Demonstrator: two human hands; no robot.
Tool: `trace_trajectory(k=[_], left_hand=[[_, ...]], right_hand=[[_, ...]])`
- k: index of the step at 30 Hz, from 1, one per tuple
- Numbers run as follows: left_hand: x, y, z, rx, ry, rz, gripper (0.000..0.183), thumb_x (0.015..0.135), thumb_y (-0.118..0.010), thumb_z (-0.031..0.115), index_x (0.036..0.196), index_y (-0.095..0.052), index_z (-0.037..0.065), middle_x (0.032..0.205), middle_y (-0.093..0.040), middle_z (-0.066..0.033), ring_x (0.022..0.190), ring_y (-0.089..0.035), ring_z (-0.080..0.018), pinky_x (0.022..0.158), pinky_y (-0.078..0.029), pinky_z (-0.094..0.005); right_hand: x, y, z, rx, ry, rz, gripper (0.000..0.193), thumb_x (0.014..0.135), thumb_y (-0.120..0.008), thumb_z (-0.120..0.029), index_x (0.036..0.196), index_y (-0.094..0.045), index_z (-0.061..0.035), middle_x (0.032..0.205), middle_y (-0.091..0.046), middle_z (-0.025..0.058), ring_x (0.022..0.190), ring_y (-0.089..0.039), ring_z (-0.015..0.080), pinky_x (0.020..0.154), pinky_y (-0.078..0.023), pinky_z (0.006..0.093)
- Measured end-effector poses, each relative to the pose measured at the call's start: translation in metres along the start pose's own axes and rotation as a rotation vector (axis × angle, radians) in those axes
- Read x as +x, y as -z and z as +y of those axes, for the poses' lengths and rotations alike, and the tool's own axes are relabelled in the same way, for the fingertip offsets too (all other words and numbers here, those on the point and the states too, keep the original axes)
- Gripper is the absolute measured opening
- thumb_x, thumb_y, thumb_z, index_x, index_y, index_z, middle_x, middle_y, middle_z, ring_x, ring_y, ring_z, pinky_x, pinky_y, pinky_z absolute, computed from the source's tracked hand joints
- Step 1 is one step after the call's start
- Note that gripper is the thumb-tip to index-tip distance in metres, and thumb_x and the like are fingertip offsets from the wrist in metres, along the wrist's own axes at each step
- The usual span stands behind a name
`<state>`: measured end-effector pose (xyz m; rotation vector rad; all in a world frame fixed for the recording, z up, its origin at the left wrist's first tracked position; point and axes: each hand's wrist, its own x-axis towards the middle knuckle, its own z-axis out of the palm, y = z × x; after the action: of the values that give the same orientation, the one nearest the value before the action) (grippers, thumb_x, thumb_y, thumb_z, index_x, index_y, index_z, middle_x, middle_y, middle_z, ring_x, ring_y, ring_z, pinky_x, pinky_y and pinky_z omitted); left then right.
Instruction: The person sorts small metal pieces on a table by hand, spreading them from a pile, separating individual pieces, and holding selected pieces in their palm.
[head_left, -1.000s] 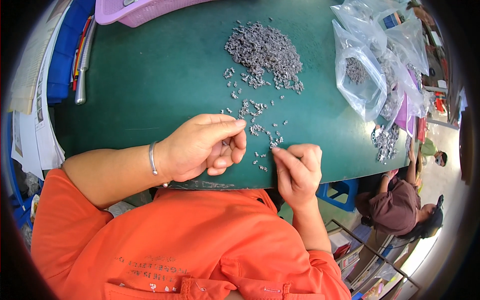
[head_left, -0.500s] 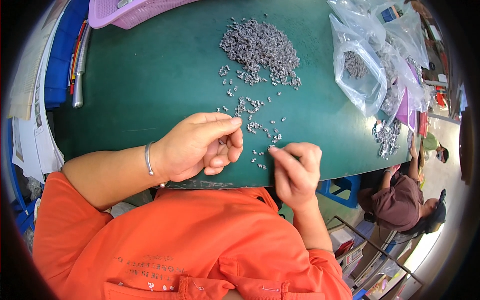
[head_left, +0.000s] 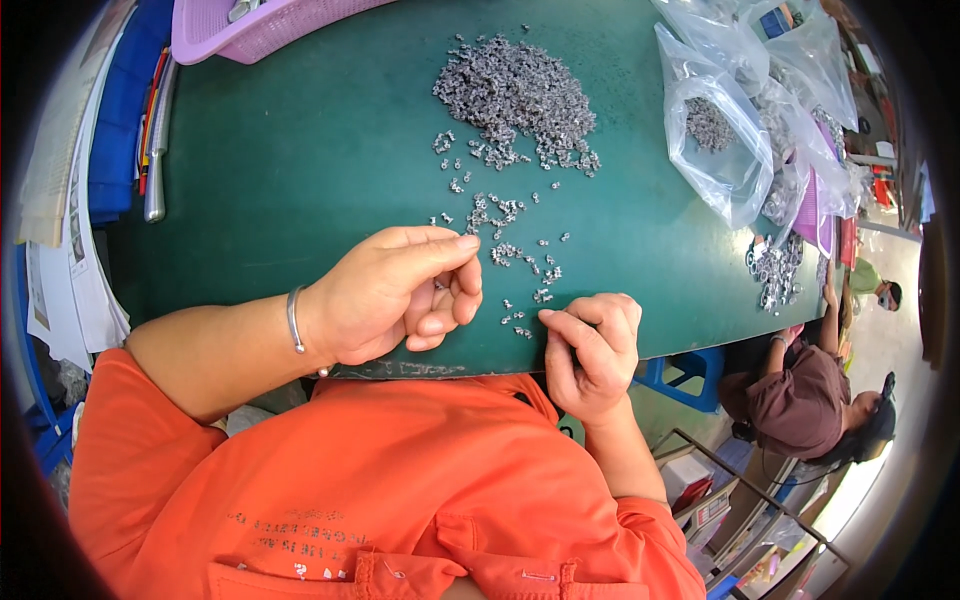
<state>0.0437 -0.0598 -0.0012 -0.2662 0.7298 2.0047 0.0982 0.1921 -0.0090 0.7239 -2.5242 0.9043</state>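
My left hand [head_left: 405, 295] is held above the table's near edge, its thumb laid along the bent index finger and the other fingers curled in. Whatever lies inside its fingers is too hidden to name. To its right, my right hand [head_left: 597, 355] is closed, with index finger and thumb bent toward each other; I cannot make out anything between them. Just beyond its fingertips lie a few small grey metal pieces [head_left: 542, 295], nut-like in shape. More loose pieces [head_left: 497, 212] trail away toward a large heap of them [head_left: 515, 95] farther back.
The green tabletop [head_left: 270, 150] carries a purple basket [head_left: 255, 38] at the far left. Clear plastic bags [head_left: 715, 160] with small parts stand at the right, near shiny loose parts [head_left: 775, 272]. A seated person [head_left: 800, 405] is at the right, beside a blue stool [head_left: 690, 378].
My right hand has drawn back slightly toward me, away from the small metal pieces by its fingertips. The left hand keeps nearly the same pose.
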Motion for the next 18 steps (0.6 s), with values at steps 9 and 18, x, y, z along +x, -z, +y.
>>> trace_trajectory(k=[9, 18], left_hand=[[0.0004, -0.0004, -0.0004, 0.010, 0.012, 0.016, 0.033, 0.108, -0.044, 0.029, 0.090, -0.059, 0.006, 0.079, -0.062, -0.0080, 0.056, -0.047, -0.0115, 0.048, -0.040, -0.0258], [0.0008, 0.0000, 0.0000, 0.025, 0.015, 0.030, 0.034, 0.109, -0.043, 0.028, 0.089, -0.060, 0.007, 0.079, -0.062, -0.0082, 0.053, -0.044, -0.0120, 0.048, -0.040, -0.0260]], right_hand=[[0.0011, -0.0010, -0.0021, -0.113, -0.103, -0.012, 0.023, 0.072, -0.077, 0.000, 0.094, -0.072, -0.0065, 0.087, -0.061, 0.0033, 0.080, -0.056, 0.0221, 0.076, -0.039, 0.0357], [-0.0005, 0.0021, 0.0043, -0.016, -0.097, -0.074, 0.022, 0.072, -0.076, 0.001, 0.091, -0.070, -0.0082, 0.086, -0.061, 0.0027, 0.080, -0.055, 0.0224, 0.076, -0.038, 0.0362]])
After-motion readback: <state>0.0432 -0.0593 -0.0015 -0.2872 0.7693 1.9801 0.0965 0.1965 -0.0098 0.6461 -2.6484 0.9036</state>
